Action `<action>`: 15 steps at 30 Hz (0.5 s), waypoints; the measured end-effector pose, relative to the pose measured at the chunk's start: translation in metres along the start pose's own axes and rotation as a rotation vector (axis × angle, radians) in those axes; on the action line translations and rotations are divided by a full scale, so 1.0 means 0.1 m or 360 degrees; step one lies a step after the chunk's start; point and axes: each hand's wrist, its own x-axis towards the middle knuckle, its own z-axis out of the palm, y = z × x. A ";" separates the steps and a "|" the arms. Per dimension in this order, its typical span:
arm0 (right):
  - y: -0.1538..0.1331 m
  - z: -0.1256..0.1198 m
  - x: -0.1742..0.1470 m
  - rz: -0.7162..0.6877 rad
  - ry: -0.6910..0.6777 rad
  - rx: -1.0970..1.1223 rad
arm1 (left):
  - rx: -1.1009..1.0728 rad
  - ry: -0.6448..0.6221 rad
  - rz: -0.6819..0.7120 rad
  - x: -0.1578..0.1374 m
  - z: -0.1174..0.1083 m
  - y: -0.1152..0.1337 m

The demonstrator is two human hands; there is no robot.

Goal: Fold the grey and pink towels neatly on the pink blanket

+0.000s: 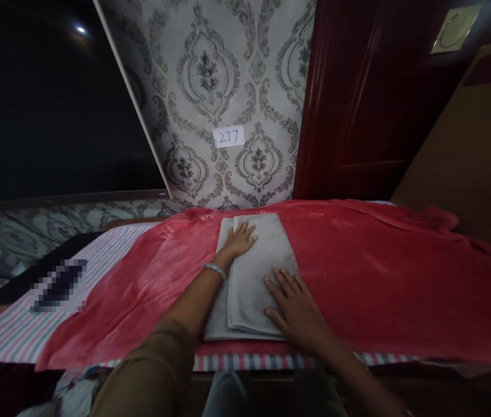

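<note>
A grey folded cloth, towel-like (256, 289), lies flat on a red plush blanket (358, 278). Its upper layer sits slightly inside the lower one along the left and front edges. My left hand (240, 238) rests on the far part of the cloth with fingers spread, and a bangle circles that wrist. On the near right part of the cloth lies my right hand (295, 310), palm down and fingers apart. Both hands press on the fabric without gripping it.
Beneath the red blanket is a striped cloth (115, 246), showing at the left and front. A large dark screen (54, 104) stands at the back left. Behind are patterned wallpaper with a "277" label (228, 136) and a dark red wooden panel (353, 98). Cardboard (475, 139) leans at right.
</note>
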 end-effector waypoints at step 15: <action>-0.02 0.13 0.63 -0.0045 -0.0011 -0.0134 | -0.0518 0.0159 0.0055 0.11 0.12 -0.30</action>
